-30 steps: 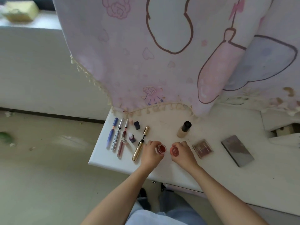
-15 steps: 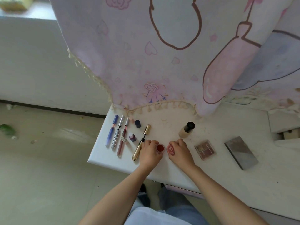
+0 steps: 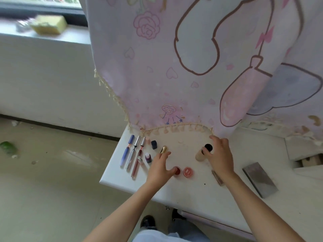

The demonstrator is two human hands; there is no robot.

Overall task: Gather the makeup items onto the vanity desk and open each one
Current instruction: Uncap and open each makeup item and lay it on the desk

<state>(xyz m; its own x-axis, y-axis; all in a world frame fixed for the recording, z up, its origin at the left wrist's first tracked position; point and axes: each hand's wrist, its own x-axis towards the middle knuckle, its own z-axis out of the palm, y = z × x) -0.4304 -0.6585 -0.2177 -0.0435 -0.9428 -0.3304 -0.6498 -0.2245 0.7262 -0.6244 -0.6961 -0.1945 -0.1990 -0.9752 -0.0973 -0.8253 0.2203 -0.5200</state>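
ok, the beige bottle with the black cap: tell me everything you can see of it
The beige bottle is a small cylinder with a matte tan body that looks like frosted glass or plastic. It is topped by a round black cap, which is still on. It seems to stand upright on the white desk, in front of the curtain fringe. The right hand reaches over its right side with the thumb across the neck. Whether it grips the bottle cannot be told.

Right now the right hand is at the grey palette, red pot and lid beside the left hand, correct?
No: the head view shows the right hand at the black-capped foundation bottle, not the grey palette. The red pot and lid are beside the left hand.
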